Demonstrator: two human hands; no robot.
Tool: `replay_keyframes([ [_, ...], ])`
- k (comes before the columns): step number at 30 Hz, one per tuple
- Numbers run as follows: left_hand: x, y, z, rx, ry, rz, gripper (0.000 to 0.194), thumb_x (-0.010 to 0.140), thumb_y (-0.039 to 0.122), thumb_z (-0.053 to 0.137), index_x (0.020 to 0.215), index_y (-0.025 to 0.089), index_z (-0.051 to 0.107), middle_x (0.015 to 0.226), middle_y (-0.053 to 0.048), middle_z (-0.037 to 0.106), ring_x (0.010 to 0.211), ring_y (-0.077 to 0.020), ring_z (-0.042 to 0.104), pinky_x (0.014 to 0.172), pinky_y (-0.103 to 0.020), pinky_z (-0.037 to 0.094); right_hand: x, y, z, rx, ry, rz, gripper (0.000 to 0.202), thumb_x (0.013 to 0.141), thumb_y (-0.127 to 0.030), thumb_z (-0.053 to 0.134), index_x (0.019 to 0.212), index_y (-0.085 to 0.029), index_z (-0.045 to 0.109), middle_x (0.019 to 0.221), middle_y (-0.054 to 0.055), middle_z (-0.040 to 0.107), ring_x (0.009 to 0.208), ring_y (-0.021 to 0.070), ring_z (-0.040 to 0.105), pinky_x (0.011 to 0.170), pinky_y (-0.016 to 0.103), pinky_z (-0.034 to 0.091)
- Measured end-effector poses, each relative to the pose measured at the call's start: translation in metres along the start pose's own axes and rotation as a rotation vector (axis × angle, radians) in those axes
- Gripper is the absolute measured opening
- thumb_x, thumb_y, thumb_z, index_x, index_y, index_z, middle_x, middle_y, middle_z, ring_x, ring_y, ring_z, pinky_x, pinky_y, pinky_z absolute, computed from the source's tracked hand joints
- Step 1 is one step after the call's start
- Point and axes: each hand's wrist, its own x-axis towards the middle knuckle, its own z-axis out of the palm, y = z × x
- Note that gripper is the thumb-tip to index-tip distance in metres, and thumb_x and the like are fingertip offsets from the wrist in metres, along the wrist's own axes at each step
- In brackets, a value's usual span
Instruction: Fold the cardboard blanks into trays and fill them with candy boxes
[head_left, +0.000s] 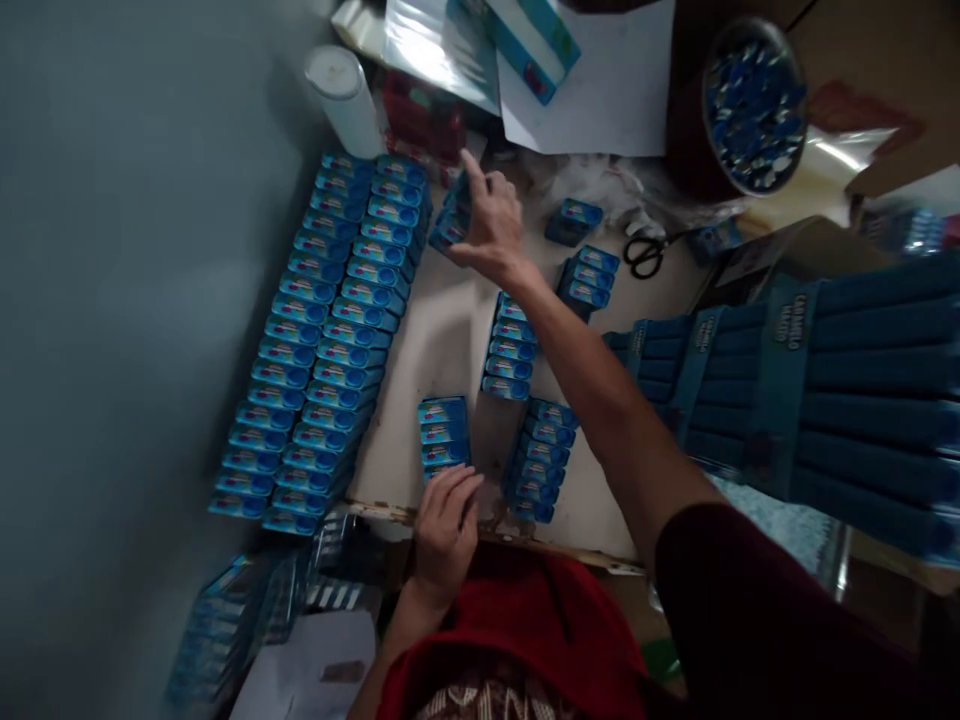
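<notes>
My right hand (491, 222) reaches far across the table, thumb and forefinger spread around a short group of small blue boxes (448, 228). Its palm hides part of them. Near the table's front edge, my left hand (448, 520) has its fingers loosely bent, their tips touching the near end of a short row of blue boxes (442, 420). No object shows in that hand. Two long rows of the same boxes (360, 310) stand along the left side. More short rows stand in the middle, one of boxes (511, 350) beside my right forearm and another of boxes (541, 455) closer to me.
Black-handled scissors (645, 256) lie at the right, near a lone box pair (574, 220). A tub of blue wrapped pieces (756, 110) stands at the back right. Large blue stacked packs (795, 390) fill the right side. A white cylinder (345, 100) stands against the wall.
</notes>
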Motion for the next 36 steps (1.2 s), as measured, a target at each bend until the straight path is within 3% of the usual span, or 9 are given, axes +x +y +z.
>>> replay_keyframes([
  [5, 0.038, 0.008, 0.027, -0.099, -0.040, 0.067, 0.026, 0.103, 0.014, 0.060, 0.120, 0.028, 0.074, 0.113, -0.006, 0.079, 0.109, -0.0231, 0.073, 0.098, -0.041, 0.062, -0.170, 0.046, -0.107, 0.126, 0.320, 0.002, 0.114, 0.075, -0.049, 0.087, 0.167, -0.014, 0.030, 0.149, 0.020, 0.051, 0.140, 0.0381, 0.052, 0.121, 0.059, 0.048],
  [7, 0.056, 0.011, 0.039, -0.116, -0.057, 0.072, 0.023, 0.104, 0.016, 0.059, 0.118, 0.026, 0.074, 0.111, -0.006, 0.079, 0.106, -0.0230, 0.073, 0.096, -0.040, 0.062, -0.224, 0.065, -0.109, 0.057, 0.372, 0.089, 0.107, 0.077, -0.053, 0.083, 0.166, -0.020, 0.033, 0.148, 0.020, 0.050, 0.139, 0.0412, 0.052, 0.117, 0.063, 0.049],
  [10, 0.075, 0.019, 0.061, -0.139, -0.165, 0.106, 0.022, 0.106, 0.020, 0.057, 0.120, 0.024, 0.074, 0.111, -0.008, 0.078, 0.105, -0.0240, 0.072, 0.094, -0.040, 0.061, -0.268, 0.093, -0.067, -0.059, 0.489, 0.155, 0.099, 0.079, -0.051, 0.080, 0.163, -0.019, 0.038, 0.144, 0.023, 0.051, 0.134, 0.0429, 0.054, 0.112, 0.064, 0.051],
  [17, 0.054, 0.009, 0.079, -0.127, -0.307, 0.229, 0.022, 0.106, 0.019, 0.056, 0.116, 0.021, 0.076, 0.109, -0.010, 0.078, 0.103, -0.0249, 0.071, 0.090, -0.040, 0.060, -0.274, 0.132, 0.024, -0.198, 0.374, 0.007, 0.061, 0.089, -0.034, 0.069, 0.146, -0.013, 0.063, 0.145, 0.025, 0.056, 0.140, 0.0395, 0.050, 0.121, 0.060, 0.043],
  [21, 0.041, -0.022, 0.060, -0.093, -0.299, 0.169, 0.024, 0.104, 0.014, 0.056, 0.116, 0.022, 0.075, 0.109, -0.008, 0.078, 0.103, -0.0231, 0.071, 0.092, -0.038, 0.060, -0.265, 0.133, 0.019, -0.199, 0.149, 0.105, 0.060, 0.093, -0.031, 0.063, 0.151, -0.017, 0.062, 0.153, 0.021, 0.055, 0.148, 0.0381, 0.044, 0.128, 0.059, 0.034],
  [24, 0.044, -0.037, 0.046, -0.068, -0.257, 0.114, 0.026, 0.102, 0.010, 0.057, 0.117, 0.022, 0.075, 0.110, -0.008, 0.079, 0.103, -0.0225, 0.072, 0.092, -0.037, 0.060, -0.247, 0.133, 0.001, -0.153, -0.083, 0.091, 0.086, 0.086, -0.033, 0.072, 0.166, -0.018, 0.044, 0.162, 0.020, 0.048, 0.152, 0.0379, 0.041, 0.130, 0.056, 0.031],
  [29, 0.055, -0.027, 0.037, -0.140, -0.225, 0.035, 0.025, 0.100, 0.012, 0.059, 0.112, 0.024, 0.077, 0.105, -0.006, 0.080, 0.100, -0.0232, 0.073, 0.092, -0.038, 0.060, -0.220, 0.131, -0.007, -0.202, -0.262, 0.099, 0.109, 0.081, -0.045, 0.081, 0.173, -0.020, 0.028, 0.181, 0.020, 0.015, 0.168, 0.0442, 0.007, 0.131, 0.071, 0.008],
  [32, 0.061, 0.002, 0.050, -0.328, -0.232, -0.198, 0.018, 0.100, 0.021, 0.063, 0.111, 0.025, 0.077, 0.109, -0.007, 0.079, 0.106, -0.0239, 0.073, 0.099, -0.040, 0.059, -0.219, 0.124, 0.001, -0.269, -0.276, 0.244, 0.111, 0.087, -0.051, 0.076, 0.176, -0.018, 0.018, 0.183, 0.022, 0.003, 0.169, 0.0442, 0.001, 0.128, 0.076, 0.006],
  [36, 0.089, 0.051, 0.098, -0.830, -0.216, -0.766, 0.025, 0.092, 0.030, 0.073, 0.117, 0.024, 0.071, 0.128, -0.009, 0.073, 0.122, -0.0232, 0.069, 0.107, -0.037, 0.055, -0.213, 0.120, -0.012, -0.191, -0.354, 0.353, 0.105, 0.090, -0.048, 0.077, 0.175, -0.018, 0.023, 0.182, 0.024, 0.010, 0.169, 0.0448, 0.007, 0.128, 0.078, 0.011],
])
